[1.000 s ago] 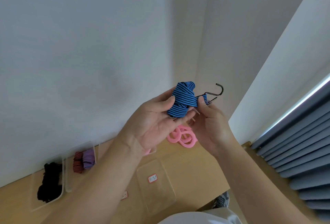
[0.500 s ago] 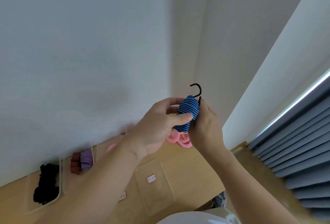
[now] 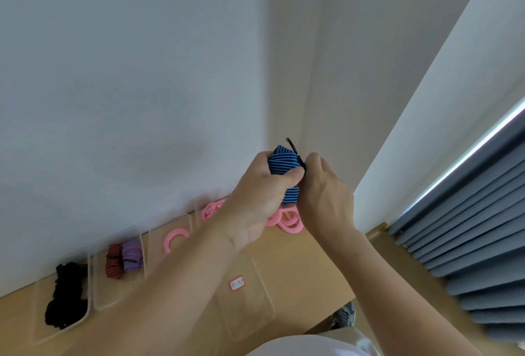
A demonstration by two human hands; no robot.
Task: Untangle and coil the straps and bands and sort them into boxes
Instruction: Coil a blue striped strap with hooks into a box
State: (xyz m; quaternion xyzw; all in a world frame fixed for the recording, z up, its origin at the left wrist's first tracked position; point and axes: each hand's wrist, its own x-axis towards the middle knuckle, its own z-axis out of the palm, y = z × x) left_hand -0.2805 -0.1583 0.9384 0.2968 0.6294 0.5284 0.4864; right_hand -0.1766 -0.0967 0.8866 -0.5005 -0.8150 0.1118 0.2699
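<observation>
Head view: in the middle of the frame, held up in front of the white wall corner, is a coiled blue-and-black striped elastic strap (image 3: pixel 284 169), with its black metal hook (image 3: pixel 292 146) poking out at the top. The left hand (image 3: pixel 255 196) grips the coil, fingers behind it and thumb curled across its front. The right hand (image 3: pixel 326 194), seen from its back, has its fingers curled against the coil's right side by the hook, pinching that end; the fingertips themselves are hidden.

Below the hands, loose pink foam rings (image 3: pixel 289 223) lie on the light wooden table (image 3: pixel 312 267). Along the wall toward the lower left stand clear plastic boxes: one with pink rings (image 3: pixel 211 211), one with a single pink ring (image 3: pixel 176 239), one with a red-and-black striped strap (image 3: pixel 114 263) beside a purple strap (image 3: pixel 132 255), and one with black straps (image 3: pixel 66 294). Nearer the person, a clear box (image 3: pixel 255 313) bears a red-bordered label (image 3: pixel 237 283). Blue-grey pleated curtains (image 3: pixel 468 242) fill the lower right.
</observation>
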